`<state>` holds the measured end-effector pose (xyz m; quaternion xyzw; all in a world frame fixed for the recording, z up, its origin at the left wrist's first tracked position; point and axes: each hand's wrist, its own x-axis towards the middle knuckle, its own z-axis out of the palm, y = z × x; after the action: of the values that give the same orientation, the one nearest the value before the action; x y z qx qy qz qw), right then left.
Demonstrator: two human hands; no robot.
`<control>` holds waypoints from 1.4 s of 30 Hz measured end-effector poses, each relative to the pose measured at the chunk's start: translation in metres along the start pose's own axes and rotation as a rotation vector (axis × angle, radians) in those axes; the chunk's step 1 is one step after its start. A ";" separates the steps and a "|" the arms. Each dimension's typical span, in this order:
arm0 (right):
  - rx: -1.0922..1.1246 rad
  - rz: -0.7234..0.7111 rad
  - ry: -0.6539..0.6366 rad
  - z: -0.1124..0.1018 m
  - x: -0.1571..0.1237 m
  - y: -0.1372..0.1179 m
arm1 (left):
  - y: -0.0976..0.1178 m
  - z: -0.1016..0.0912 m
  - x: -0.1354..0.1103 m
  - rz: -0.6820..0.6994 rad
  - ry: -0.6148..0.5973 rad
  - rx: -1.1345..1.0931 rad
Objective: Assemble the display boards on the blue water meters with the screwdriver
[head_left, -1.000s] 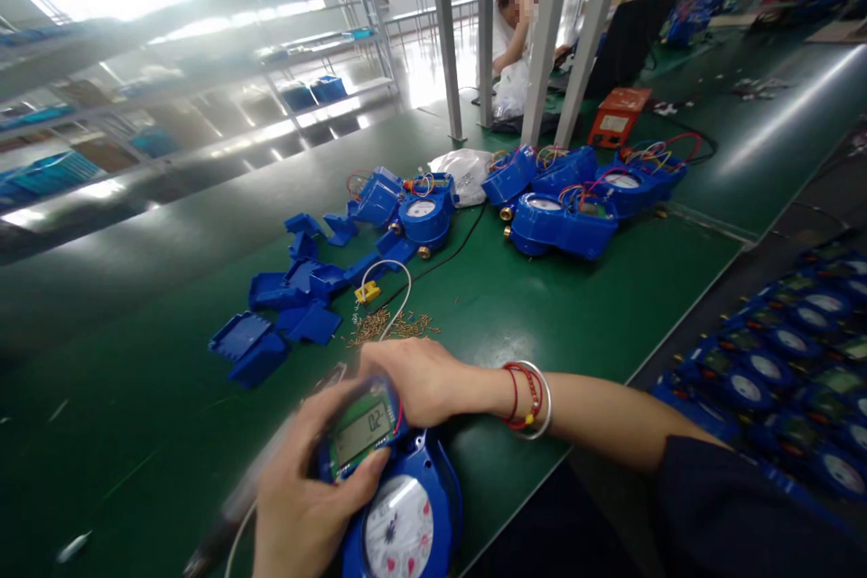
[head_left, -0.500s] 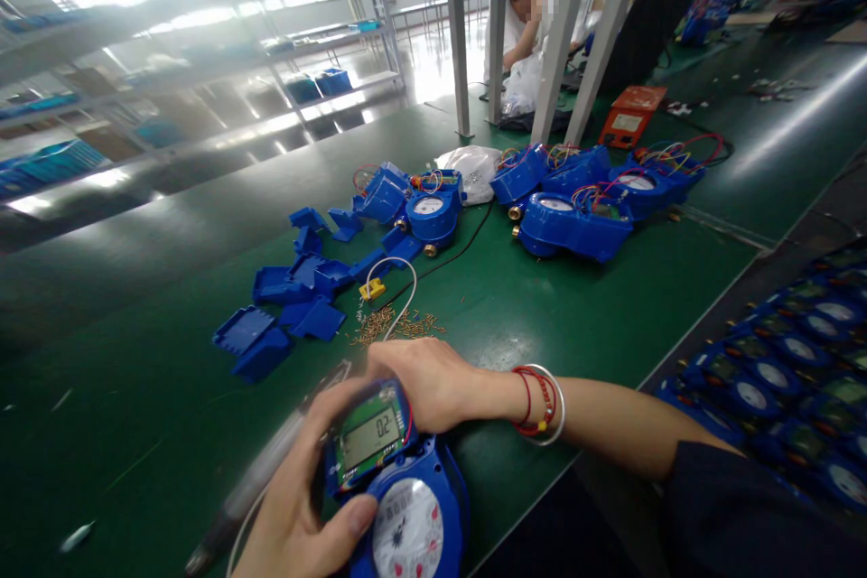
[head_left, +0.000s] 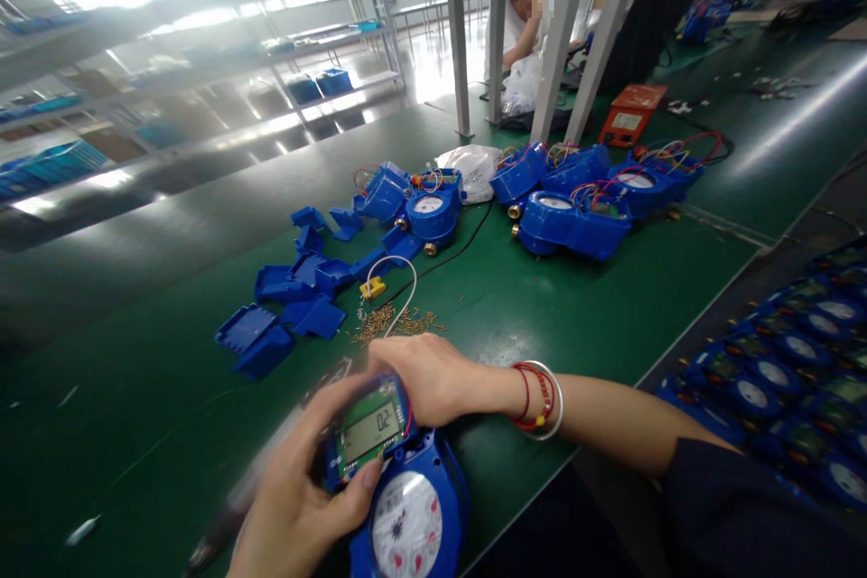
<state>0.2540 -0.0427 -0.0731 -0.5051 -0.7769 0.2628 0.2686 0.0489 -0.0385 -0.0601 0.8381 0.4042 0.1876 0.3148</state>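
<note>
A blue water meter (head_left: 413, 515) with a white dial lies at the near edge of the green bench (head_left: 555, 307). A small display board (head_left: 369, 430) reading "02" sits on its upper part. My left hand (head_left: 298, 497) is wrapped round the meter's left side, thumb on the board's lower edge. My right hand (head_left: 426, 375), with red and silver bracelets at the wrist, is curled over the meter's top behind the board. A white cable (head_left: 399, 289) loops away from under my right hand.
A scatter of small brass screws (head_left: 396, 322) lies just beyond my hands. Blue plastic covers (head_left: 284, 307) are spread to the left, several wired blue meters (head_left: 575, 208) further back. A crate of finished meters (head_left: 786, 361) is at right. Another person (head_left: 525, 9) works far off.
My left thumb has slid slightly along the board's lower edge. The meter and my right hand have stayed in place; the view has shifted a little.
</note>
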 end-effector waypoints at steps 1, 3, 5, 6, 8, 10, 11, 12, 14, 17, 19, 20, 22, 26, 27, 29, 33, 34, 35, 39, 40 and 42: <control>-0.005 0.001 0.000 0.000 0.000 0.000 | 0.000 -0.001 0.000 0.019 -0.002 0.016; -0.014 0.001 -0.004 0.000 0.000 -0.001 | -0.001 -0.002 0.001 0.060 -0.008 0.046; -0.017 0.001 -0.008 -0.001 0.000 -0.001 | -0.001 -0.003 0.002 0.080 -0.005 0.063; -0.016 0.001 -0.009 -0.001 0.000 -0.002 | -0.001 -0.003 0.002 0.084 -0.003 0.070; -0.018 0.000 -0.010 -0.002 0.000 -0.002 | -0.002 -0.002 0.003 0.093 0.001 0.092; -0.019 -0.002 -0.009 -0.002 -0.001 -0.002 | -0.002 -0.001 0.003 0.101 0.014 0.125; -0.017 -0.003 -0.008 -0.001 -0.001 -0.002 | -0.003 0.000 0.004 0.102 0.019 0.140; -0.014 -0.005 -0.006 -0.001 -0.001 -0.001 | -0.003 0.001 0.004 0.104 0.023 0.153; -0.003 -0.013 0.003 0.001 -0.001 0.000 | -0.003 0.003 0.005 0.105 0.030 0.183; 0.004 -0.020 0.020 0.002 -0.002 0.000 | -0.002 0.009 0.005 0.099 0.076 0.240; 0.000 -0.020 0.021 0.002 -0.003 0.000 | -0.001 0.012 0.005 0.095 0.101 0.261; -0.003 -0.019 0.020 0.002 -0.003 -0.001 | -0.001 0.012 0.005 0.095 0.103 0.262; -0.010 -0.015 0.016 0.001 -0.004 -0.001 | -0.001 0.012 0.004 0.091 0.084 0.242; -0.017 -0.009 0.012 -0.001 -0.004 -0.002 | 0.001 0.002 0.003 0.050 -0.052 0.132; -0.018 -0.012 0.013 -0.001 -0.003 -0.002 | 0.001 0.000 0.002 0.043 -0.086 0.099; -0.025 -0.015 0.017 0.000 -0.003 -0.002 | 0.001 -0.004 0.002 0.037 -0.116 0.051; -0.034 -0.010 0.018 0.001 -0.003 -0.001 | -0.003 -0.002 0.003 0.044 -0.059 0.069; -0.028 -0.007 0.020 0.002 -0.003 -0.001 | -0.005 0.000 0.004 0.053 -0.039 0.080; -0.020 -0.003 0.021 0.003 -0.003 -0.001 | -0.006 0.002 0.004 0.063 -0.019 0.085; 0.020 0.017 0.024 0.003 0.000 0.001 | -0.008 0.005 0.005 0.096 0.037 0.082; 0.040 0.021 0.015 0.001 -0.001 0.001 | -0.008 0.005 0.005 0.098 0.044 0.081; 0.111 0.013 -0.025 -0.004 -0.006 0.001 | -0.007 0.006 0.005 0.099 0.058 0.080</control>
<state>0.2593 -0.0476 -0.0717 -0.4912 -0.7611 0.3136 0.2849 0.0513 -0.0340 -0.0688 0.8632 0.3783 0.2107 0.2595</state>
